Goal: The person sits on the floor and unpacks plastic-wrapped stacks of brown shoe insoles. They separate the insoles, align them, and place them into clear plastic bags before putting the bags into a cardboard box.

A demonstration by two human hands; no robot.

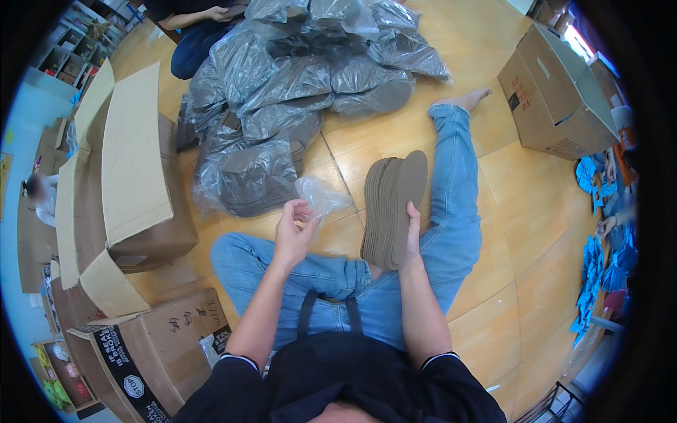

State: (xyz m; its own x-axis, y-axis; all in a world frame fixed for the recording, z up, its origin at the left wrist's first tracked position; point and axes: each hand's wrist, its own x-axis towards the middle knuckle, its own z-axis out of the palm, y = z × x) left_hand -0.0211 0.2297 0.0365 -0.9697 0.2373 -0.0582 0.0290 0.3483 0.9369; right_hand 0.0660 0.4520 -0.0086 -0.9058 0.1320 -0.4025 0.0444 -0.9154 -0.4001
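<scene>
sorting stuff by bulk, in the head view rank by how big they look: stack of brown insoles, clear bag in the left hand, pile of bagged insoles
1. pile of bagged insoles
2. stack of brown insoles
3. clear bag
The pile lies farther off and still looks largest.

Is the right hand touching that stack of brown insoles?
Touching. The head view shows the right hand gripping the stack of brown insoles along its edge, holding it upright above the lap.

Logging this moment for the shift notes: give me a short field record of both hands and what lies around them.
left hand: pinches a clear plastic bag, raised over the lap
right hand: grips a stack of brown insoles, held on edge
ahead: pile of bagged insoles on the wooden floor
left side: open cardboard boxes
far right: closed cardboard box
</scene>
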